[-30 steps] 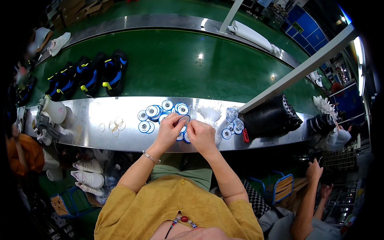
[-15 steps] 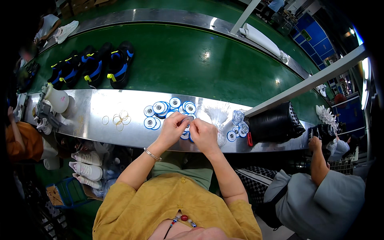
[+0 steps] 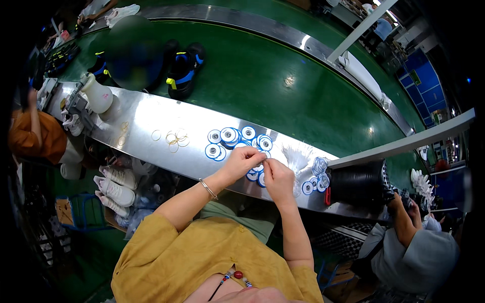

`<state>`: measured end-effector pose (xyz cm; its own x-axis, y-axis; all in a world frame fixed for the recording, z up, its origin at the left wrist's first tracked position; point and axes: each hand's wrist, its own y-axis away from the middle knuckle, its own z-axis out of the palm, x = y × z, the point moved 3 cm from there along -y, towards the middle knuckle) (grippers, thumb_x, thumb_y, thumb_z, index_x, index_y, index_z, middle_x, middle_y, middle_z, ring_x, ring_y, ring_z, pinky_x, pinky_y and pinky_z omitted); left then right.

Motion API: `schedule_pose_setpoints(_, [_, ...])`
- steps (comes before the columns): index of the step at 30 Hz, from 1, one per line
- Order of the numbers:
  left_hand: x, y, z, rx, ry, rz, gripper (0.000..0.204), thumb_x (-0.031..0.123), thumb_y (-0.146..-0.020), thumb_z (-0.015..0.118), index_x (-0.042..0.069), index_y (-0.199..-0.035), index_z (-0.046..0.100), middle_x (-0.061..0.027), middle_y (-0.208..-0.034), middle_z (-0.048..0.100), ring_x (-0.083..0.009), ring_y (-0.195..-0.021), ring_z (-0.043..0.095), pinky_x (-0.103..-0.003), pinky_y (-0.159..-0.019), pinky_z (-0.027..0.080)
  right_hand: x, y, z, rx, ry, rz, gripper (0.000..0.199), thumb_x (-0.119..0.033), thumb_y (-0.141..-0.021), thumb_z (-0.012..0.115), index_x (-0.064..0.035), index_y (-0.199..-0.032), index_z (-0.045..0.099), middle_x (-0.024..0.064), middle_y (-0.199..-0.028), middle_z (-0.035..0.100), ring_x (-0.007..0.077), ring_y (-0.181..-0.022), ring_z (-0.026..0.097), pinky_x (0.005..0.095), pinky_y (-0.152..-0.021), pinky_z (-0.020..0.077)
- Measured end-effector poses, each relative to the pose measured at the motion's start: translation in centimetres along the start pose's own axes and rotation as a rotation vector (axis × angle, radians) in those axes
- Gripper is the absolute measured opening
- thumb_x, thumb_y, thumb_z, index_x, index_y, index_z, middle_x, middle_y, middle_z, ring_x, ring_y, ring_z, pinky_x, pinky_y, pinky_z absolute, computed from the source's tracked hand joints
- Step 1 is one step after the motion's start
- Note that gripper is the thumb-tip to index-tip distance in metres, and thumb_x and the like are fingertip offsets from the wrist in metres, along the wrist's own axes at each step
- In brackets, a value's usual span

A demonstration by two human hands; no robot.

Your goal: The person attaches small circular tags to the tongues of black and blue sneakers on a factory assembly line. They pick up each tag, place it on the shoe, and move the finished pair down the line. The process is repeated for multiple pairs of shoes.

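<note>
Blue-rimmed discs (image 3: 229, 135) are spread on the surface (image 3: 151, 108) around the left hand (image 3: 241, 162) and right hand (image 3: 281, 178), whose fingers are pinched narrow, on what cannot be told; tip-to-tip bracing is advised.

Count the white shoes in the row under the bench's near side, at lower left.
3: the top shoe closest to the bench, the middle shoe just below it, and the bottom shoe below that. Others may be hidden.
</note>
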<state>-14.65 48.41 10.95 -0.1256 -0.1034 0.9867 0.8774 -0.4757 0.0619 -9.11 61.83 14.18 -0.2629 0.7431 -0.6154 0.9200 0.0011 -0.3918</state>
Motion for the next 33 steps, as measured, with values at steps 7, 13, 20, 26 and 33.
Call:
schedule_pose_setpoints(7, [0.6, -0.3, -0.5, 0.043, 0.020, -0.032, 0.017, 0.016, -0.094, 0.059, 0.003, -0.085, 0.064, 0.0004, -0.073, 0.063, -0.0038, -0.063, 0.054, -0.018, -0.055, 0.044, -0.3, -0.6, -0.4, -0.093, -0.166, 0.210, 0.023, -0.017, -0.085, 0.066, -0.0048, -0.103, 0.060, 0.0129, -0.078, 0.066, 0.0294, -0.068, 0.065, 0.0375, -0.057, 0.0496])
schedule_pose_setpoints(13, [1.4, -0.2, -0.7, 0.047, -0.057, -0.026, 0.018, 0.016, -0.097, 0.055, 0.003, -0.088, 0.062, -0.0006, -0.074, 0.062, -0.0043, -0.062, 0.054, -0.018, -0.056, 0.044, 0.7, -0.6, 0.0, -0.053, -0.188, 0.112, 0.010, -0.012, -0.087, 0.063, -0.0019, -0.086, 0.064, 0.0137, -0.080, 0.065, 0.0289, -0.067, 0.064, 0.0366, -0.059, 0.0494])
schedule_pose_setpoints(20, [1.3, 0.1, -2.2, 0.227, -0.534, 0.344, 0.008, 0.009, -0.090, 0.062, 0.002, -0.091, 0.065, -0.0096, -0.084, 0.065, -0.0162, -0.069, 0.059, -0.025, -0.062, 0.047, 4.3, 1.1, -3.7, 0.251, -0.139, 0.202, 0.007, -0.006, -0.087, 0.061, 0.0007, -0.085, 0.062, 0.0143, -0.074, 0.062, 0.0278, -0.062, 0.060, 0.0347, -0.057, 0.0456])
schedule_pose_setpoints(26, [-1.6, 0.6, 2.5, -0.075, -1.138, 0.554, 0.048, 0.028, -0.078, 0.073, 0.002, -0.115, 0.059, -0.0174, -0.125, 0.057, -0.0320, -0.123, 0.049, -0.047, -0.105, 0.035, 7.7, 3.4, -4.5, 0.329, -0.064, 0.302, 0.009, -0.006, -0.088, 0.061, 0.0019, -0.084, 0.062, 0.0131, -0.071, 0.061, 0.0229, -0.059, 0.058, 0.0321, -0.055, 0.0434])
schedule_pose_setpoints(33, [-3.2, -0.8, 3.4, -0.202, -1.298, 0.493, 0.055, 0.030, -0.076, 0.073, 0.003, -0.121, 0.057, -0.0184, -0.130, 0.053, -0.0315, -0.130, 0.043, -0.051, -0.110, 0.027, 7.3, 3.7, -4.2, 0.321, -0.092, 0.280, 0.009, -0.006, -0.088, 0.063, 0.0023, -0.084, 0.062, 0.0125, -0.070, 0.061, 0.0221, -0.057, 0.057, 0.0316, -0.054, 0.0428])
